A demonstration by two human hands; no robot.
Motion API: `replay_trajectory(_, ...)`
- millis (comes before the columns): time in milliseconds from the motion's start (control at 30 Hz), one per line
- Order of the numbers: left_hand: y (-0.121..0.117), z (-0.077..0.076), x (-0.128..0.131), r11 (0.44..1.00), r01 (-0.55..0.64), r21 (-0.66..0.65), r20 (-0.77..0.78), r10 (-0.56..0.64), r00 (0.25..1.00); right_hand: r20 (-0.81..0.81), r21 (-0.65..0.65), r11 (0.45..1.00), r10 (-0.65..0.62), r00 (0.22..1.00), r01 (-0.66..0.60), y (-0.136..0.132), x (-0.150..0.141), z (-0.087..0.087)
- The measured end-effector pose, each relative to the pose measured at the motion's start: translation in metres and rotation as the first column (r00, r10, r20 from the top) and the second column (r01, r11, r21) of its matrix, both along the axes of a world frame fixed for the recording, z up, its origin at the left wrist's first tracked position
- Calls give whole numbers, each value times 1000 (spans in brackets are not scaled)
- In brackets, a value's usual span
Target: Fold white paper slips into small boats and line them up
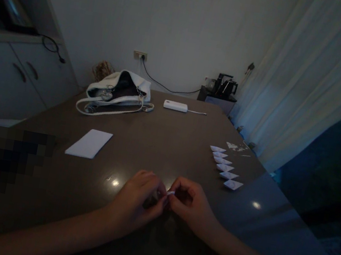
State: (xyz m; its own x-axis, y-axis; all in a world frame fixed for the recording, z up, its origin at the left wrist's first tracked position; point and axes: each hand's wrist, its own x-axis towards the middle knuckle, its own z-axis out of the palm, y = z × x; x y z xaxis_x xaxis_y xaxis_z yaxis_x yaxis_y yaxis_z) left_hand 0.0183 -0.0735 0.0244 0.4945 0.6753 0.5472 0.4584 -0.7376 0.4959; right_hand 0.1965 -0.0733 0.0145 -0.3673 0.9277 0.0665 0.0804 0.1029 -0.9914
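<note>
Between my fingertips is a small folded piece of white paper, mostly hidden by the fingers. My left hand pinches its left side, thumb and forefinger closed. My right hand pinches it from the right, so the two hands nearly touch just above the table. Several small folded paper boats stand in a slanting row to the right of my hands. A stack of white paper lies flat to the left.
A white handbag with its strap lies at the table's far left. Near the far edge is a white power bank with a short cable. Paper scraps lie beyond the boats. A curtain hangs along the right side.
</note>
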Motion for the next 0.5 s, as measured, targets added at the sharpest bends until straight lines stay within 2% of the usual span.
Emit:
replay_trajectory(133, -1, 0, 1, 997, 24, 79, -38, -21, 999, 46, 46, 999, -21, 999, 19, -3, -1, 3)
replay_trajectory(233, -1, 0, 0, 994, 66, 83, -65, -61, 996, 95, 88, 995, -49, 994, 40, -4, -2, 4)
replay_trajectory(333, -1, 1, 0, 997, 71, 20, -4, -71, 997, 118, 127, 991, -56, 991, 41, -2, 0, 4)
replay_trajectory(500, 1, 2, -1, 985, 25, -169, 80, -11, 997, 87, 146, 989, -39, 995, 26, 2, 2, 2)
